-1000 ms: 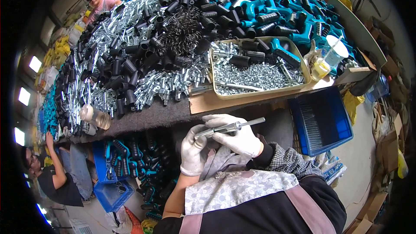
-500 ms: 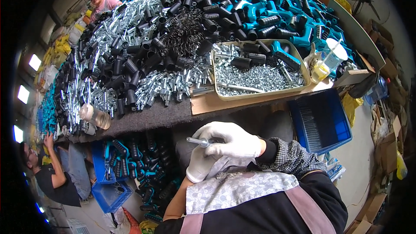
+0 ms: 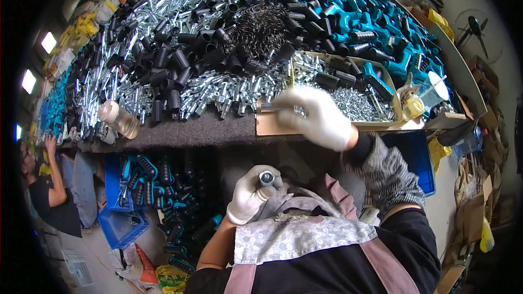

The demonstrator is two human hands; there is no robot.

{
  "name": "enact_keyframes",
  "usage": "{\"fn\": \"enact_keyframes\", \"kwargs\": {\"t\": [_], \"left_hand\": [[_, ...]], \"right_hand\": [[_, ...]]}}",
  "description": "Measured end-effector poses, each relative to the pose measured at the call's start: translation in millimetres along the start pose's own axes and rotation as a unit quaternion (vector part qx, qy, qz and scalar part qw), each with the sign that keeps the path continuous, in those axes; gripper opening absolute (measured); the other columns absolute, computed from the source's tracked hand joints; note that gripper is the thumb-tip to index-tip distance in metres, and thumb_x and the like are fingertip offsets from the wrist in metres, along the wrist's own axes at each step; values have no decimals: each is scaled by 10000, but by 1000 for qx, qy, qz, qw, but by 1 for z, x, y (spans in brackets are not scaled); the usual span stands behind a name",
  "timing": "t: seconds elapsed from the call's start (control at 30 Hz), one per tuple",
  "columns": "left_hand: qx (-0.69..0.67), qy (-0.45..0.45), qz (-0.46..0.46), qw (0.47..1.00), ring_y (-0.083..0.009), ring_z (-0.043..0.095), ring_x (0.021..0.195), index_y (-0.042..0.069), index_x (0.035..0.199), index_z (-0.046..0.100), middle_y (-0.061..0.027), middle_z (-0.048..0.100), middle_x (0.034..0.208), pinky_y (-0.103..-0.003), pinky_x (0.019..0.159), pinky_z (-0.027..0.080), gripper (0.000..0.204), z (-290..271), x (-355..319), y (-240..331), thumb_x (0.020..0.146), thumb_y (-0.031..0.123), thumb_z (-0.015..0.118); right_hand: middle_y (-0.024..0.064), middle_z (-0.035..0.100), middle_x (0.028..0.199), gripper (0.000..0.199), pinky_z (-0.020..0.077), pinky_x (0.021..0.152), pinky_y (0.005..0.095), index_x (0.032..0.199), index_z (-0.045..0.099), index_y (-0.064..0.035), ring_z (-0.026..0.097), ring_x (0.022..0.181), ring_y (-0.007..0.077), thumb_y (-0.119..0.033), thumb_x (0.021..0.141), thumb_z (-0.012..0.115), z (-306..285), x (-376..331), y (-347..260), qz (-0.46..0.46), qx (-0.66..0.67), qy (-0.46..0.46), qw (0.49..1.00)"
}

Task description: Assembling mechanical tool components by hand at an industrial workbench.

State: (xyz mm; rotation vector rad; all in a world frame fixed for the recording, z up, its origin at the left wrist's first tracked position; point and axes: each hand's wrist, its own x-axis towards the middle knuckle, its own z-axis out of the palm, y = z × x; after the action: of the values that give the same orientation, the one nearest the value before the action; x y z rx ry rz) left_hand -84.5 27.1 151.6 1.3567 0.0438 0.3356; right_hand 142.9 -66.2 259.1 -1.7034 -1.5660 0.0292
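Lg. workbench (image 3: 201, 132) w/ dk. grey cloth top stands in the middle. At L side, windows (image 3: 48, 42) shine bright white, w/ yellow sacks (image 3: 78, 28) piled nearby. At R side are blk. fan (image 3: 476, 30) & cardboard boxes (image 3: 474, 207); floor (image 3: 444, 193) is lt. grey.

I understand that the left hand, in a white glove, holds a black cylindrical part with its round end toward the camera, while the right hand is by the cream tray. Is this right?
Not quite: the cylindrical part in the left hand is silver, not black, as the head view shows. The rest is right, including the right hand by the cream tray.
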Motion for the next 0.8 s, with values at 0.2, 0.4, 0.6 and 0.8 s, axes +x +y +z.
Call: {"fn": "enact_keyframes", "kwargs": {"t": [0.2, 0.4, 0.6, 0.8], "left_hand": [[110, 25, 6, 994, -165, 615, 879, 6, 1112, 610, -71, 648, 998, -294, 821, 504, 493, 7, 4, -1, 887, 423, 746], [432, 138, 111, 884, -274, 624, 906, 37, 1009, 682, -122, 603, 994, -358, 778, 513, 336, 6, 3, 5, 720, 162, 801], [286, 186, 62, 938, -221, 636, 864, 5, 1072, 645, -107, 626, 1003, -316, 796, 508, 349, -10, 12, 12, 810, 183, 792], [110, 269, 39, 956, -118, 601, 761, 3, 1175, 594, -60, 664, 980, -263, 705, 510, 338, -9, 18, 11, 904, 148, 733]], "right_hand": [[124, 655, 879, 228, 525, 769, 432, 904, 700, -73, 648, 901, 319, -259, 781, 747, 9, 88, 65, -42, -355, 6, 934], [139, 662, 748, 118, 549, 669, 455, 772, 680, -79, 685, 748, 340, -186, 774, 630, 3, 117, 80, -40, -422, -8, 906], [122, 732, 890, 215, 558, 749, 379, 937, 768, -121, 704, 823, 327, -219, 839, 604, -90, 126, 128, 62, -313, 169, 933], [64, 746, 801, 232, 536, 588, 235, 969, 777, -40, 690, 631, 114, -156, 878, 597, -141, 106, 141, 149, 60, 359, 919]]}}
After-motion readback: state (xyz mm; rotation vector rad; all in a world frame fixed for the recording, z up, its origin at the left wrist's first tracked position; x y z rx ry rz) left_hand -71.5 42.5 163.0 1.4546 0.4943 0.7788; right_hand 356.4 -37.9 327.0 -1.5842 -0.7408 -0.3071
